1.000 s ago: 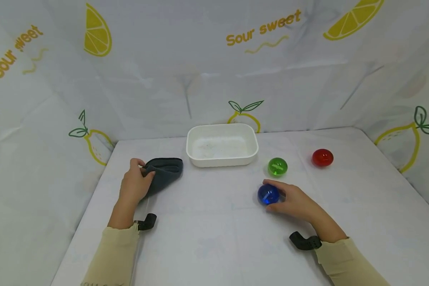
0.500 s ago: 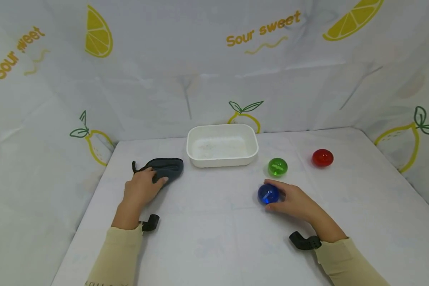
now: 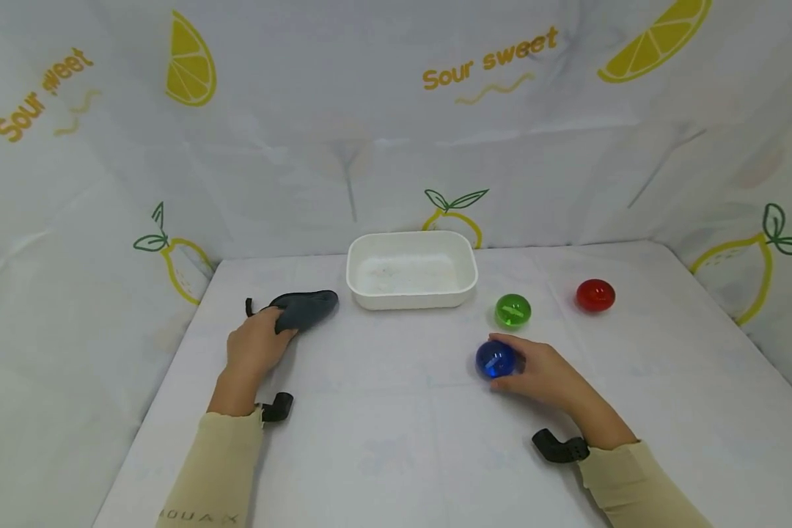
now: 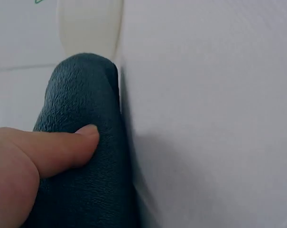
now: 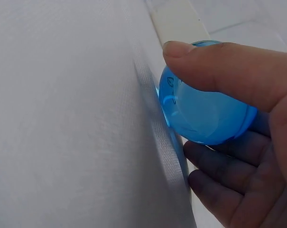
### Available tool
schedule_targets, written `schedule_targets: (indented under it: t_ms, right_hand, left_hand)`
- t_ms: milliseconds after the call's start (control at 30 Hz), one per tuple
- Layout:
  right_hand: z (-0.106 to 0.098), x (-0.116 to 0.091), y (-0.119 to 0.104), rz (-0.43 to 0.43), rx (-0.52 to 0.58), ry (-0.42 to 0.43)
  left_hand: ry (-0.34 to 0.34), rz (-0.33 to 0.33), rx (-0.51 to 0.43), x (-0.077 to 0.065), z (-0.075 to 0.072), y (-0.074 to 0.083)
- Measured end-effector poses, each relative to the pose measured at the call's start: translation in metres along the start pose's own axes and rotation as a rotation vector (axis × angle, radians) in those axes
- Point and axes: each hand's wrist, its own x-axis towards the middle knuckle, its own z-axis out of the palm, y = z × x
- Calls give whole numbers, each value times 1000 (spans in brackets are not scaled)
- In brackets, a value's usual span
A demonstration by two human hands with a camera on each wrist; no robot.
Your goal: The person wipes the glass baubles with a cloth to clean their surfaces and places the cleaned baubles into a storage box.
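Observation:
On the table's left side, my left hand (image 3: 256, 345) holds a folded dark teal cloth (image 3: 307, 309) with a dark edge and a small black loop (image 3: 248, 306) at its left end. In the left wrist view the thumb lies across the near face of the cloth (image 4: 81, 99); the other fingers are hidden behind it. At right of centre, my right hand (image 3: 546, 375) grips a clear blue ball (image 3: 495, 359) resting on the table. The right wrist view has the thumb over the top of this ball (image 5: 205, 114) and curled fingers beneath.
A shallow white tray (image 3: 412, 300) stands at the back middle, just right of the cloth. Behind the blue ball sits a green ball (image 3: 512, 312), and farther right a red ball (image 3: 595, 295). A lemon-print sheet (image 3: 270, 183) hangs at the back.
My left hand has shifted its grip rightward along the cloth, whose folded opening has turned out of sight. The black loop has come into view. The right hand and blue ball stay put.

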Motion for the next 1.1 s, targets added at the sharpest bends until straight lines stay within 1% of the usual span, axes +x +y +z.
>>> schedule_targets:
  t_ms: [100, 200, 267, 367, 467, 600, 733, 833, 933, 1000, 1100]
  right_hand:
    - [1, 0, 0, 9, -23, 31]
    - [3, 0, 0, 1, -45, 70]
    - [3, -1, -1, -12, -64, 100]
    - [2, -2, -5, -48, -64, 159]
    - [0, -3, -13, -89, -33, 224]
    - [-1, -1, -34, -122, 23, 273]
    - [1, 4, -67, -157, 93, 294]
    - [3, 8, -91, -216, 158, 318]
    - [6, 14, -111, -257, 230, 356]
    - [8, 17, -120, -269, 284, 386]
    - [11, 23, -128, -291, 347, 447]
  left_hand:
    - [47, -31, -37, -2, -8, 0]
    - [125, -65, -89, -6, -20, 0]
    - [189, -80, -149, -9, -28, 1]
    - [274, -76, -258, -12, -40, 7]
    - [331, -59, -379, -16, -48, 18]
    - [333, -26, -501, -22, -58, 41]
    - [309, 36, -556, -25, -62, 70]
    - [307, 96, -581, -25, -57, 91]
    - [301, 133, -613, -24, -48, 109]
    - [298, 152, -641, -24, -42, 119]
    - [297, 179, -685, -24, -34, 133]
